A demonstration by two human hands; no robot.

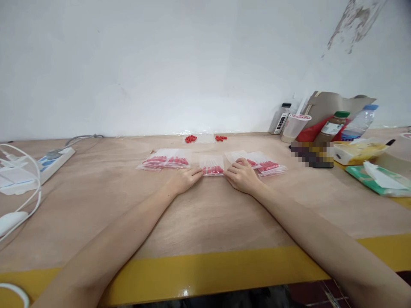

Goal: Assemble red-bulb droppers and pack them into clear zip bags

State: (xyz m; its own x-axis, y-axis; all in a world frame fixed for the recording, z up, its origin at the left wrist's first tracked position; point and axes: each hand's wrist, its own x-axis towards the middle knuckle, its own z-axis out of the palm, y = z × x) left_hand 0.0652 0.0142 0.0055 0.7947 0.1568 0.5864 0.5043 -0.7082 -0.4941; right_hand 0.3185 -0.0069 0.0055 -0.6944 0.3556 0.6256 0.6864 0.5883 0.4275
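Note:
A small clear plastic bag (pixel 212 165) lies flat on the table between my hands, with several slim red pieces lined up along its near side. My left hand (pixel 185 179) is closed at the bag's left edge, fingers together. At the right edge my right hand (pixel 241 176) is closed too, its fingertips on the bag's near corner. A pile of similar bags with red pieces (pixel 166 160) lies beyond my left hand. Another pile of filled bags (pixel 269 166) sits just past my right hand, which partly hides it.
Two small heaps of red pieces, left (pixel 190 139) and right (pixel 221 138), lie near the wall on clear plastic. A power strip (pixel 58 163) with white cables is at left. Bottles, a cup (pixel 294 127), a paper bag (pixel 334 105) and a tissue pack (pixel 379 179) crowd the right.

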